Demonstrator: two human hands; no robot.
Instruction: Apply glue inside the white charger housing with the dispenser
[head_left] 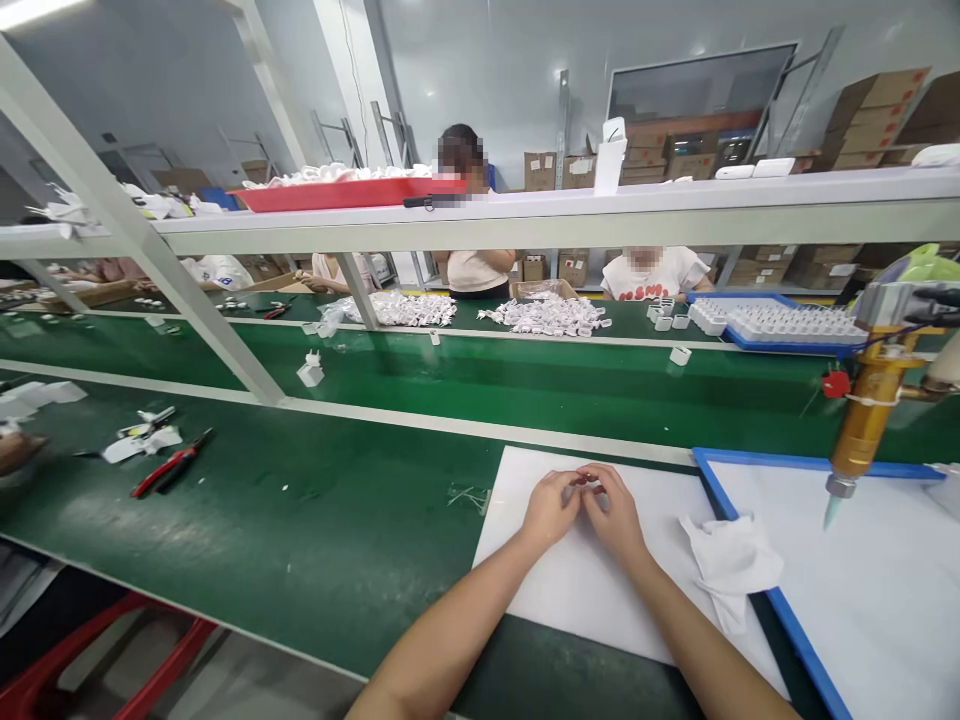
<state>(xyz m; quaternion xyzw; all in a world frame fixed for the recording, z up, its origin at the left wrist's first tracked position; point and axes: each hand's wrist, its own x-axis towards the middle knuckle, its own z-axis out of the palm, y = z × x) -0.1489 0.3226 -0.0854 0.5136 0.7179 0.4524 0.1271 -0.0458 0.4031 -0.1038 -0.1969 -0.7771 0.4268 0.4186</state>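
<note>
Over a white board [585, 600] on the green bench, my left hand [553, 508] and my right hand [613, 510] meet at the fingertips. The fingers of both are curled and pinched together. Whatever lies between them is hidden or too small to make out. A crumpled white cloth [735, 560] rests to the right of my right hand, across the board's edge and the rim of a blue-framed tray [814, 650]. A few thin pale strips [469, 497] lie just left of the board.
A dispensing nozzle [847, 460] hangs over the tray at right. Red-handled pliers [172, 465] lie at left. Beyond, a green conveyor [450, 375] carries a white plug adapter [310, 370]. A shelf beam [480, 225] crosses above, bearing a red tray [337, 193]. Co-workers sit and stand opposite.
</note>
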